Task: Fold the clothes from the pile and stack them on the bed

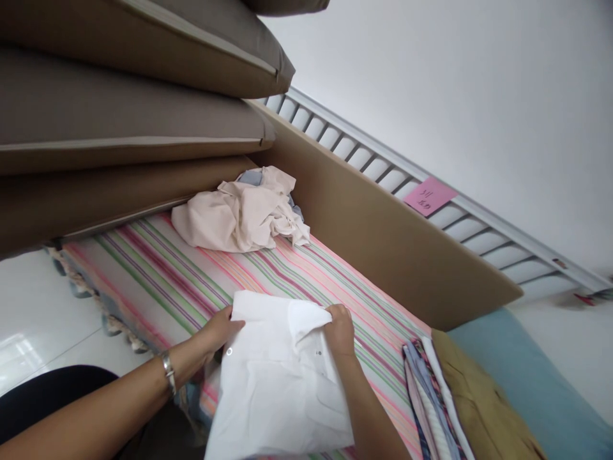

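Between both hands (pixel 341 329), white cloth (pixel 275 390), creased, partly folded

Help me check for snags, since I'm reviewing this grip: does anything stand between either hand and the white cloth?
Nothing visible does. The left hand and right hand both grip the white cloth near its upper corners. The crumpled pale cloth lies beyond, and the folded clothes sit off to the right.

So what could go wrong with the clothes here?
The white cloth is bunched beside the right hand, so it might crease. The bracelet behind the left hand could snag it. And the folded clothes near the right arm might get messed up by a bump.
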{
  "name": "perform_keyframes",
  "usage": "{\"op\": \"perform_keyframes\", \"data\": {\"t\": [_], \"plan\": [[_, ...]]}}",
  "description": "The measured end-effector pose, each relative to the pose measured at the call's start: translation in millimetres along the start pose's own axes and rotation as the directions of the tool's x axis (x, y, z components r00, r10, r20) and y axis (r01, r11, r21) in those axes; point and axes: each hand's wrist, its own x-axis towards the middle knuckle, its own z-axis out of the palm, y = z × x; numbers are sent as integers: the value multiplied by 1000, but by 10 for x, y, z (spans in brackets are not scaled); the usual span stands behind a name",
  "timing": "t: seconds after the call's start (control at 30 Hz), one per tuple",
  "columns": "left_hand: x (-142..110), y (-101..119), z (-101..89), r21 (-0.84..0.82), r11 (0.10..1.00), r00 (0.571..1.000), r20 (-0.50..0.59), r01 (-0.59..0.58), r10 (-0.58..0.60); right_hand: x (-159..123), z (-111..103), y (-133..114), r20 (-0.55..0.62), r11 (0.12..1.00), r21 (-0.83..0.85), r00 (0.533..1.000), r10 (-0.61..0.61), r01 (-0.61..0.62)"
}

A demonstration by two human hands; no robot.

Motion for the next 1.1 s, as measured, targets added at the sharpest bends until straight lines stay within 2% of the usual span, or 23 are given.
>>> {"op": "perform_keyframes", "data": {"t": [0.33,0.63,0.9,1.1], "plan": [[26,-44,-14,10,1000,1000,-6,-1,1,-18,5,-9,7,998,43,999,52,-53],[17,-65,-14,-21,1000,1000,15,-20,20,-39,-20,-38,106,988,89,988,113,-123],[10,-35,0,-22,1000,999,32,-10,11,17,-5,-20,133,996,93,991,-10,-2],[23,-32,-4,-12,1000,1000,-5,-4,4,33,2,-18,120,998,50,992,-28,22]]}}
